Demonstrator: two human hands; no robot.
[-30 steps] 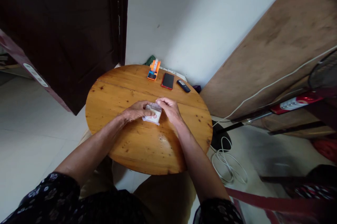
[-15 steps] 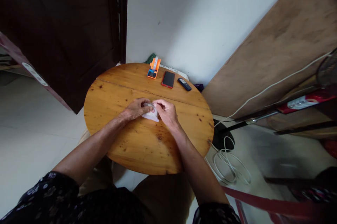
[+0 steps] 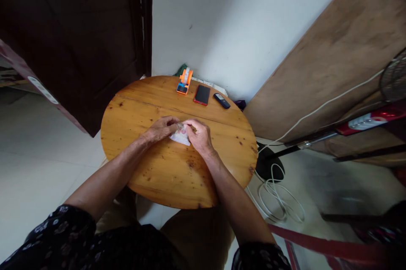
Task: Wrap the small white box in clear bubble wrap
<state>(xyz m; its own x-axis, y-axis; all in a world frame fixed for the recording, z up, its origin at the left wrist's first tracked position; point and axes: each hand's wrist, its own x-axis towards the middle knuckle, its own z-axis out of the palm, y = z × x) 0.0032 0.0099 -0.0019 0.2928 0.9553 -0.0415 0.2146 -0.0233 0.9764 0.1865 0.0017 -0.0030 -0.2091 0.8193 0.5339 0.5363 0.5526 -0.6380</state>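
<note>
A small white packet with red print (image 3: 180,135) lies on the middle of the round wooden table (image 3: 158,177). My left hand (image 3: 160,128) grips its left side with curled fingers. My right hand (image 3: 199,135) pinches its right side, thumb and fingers pressed onto it. Most of the packet is hidden between the two hands.
At the table's far edge stand an orange tape dispenser (image 3: 184,82), a red-edged phone (image 3: 202,94) and a small dark remote (image 3: 221,101). A dark door (image 3: 79,37) is at the left. A leaning wooden board (image 3: 333,50), a fan and coiled white cable (image 3: 279,198) are on the right.
Both hands have drawn closer together over the packet, covering more of it. The packet now looks flatter and smaller between the fingers.
</note>
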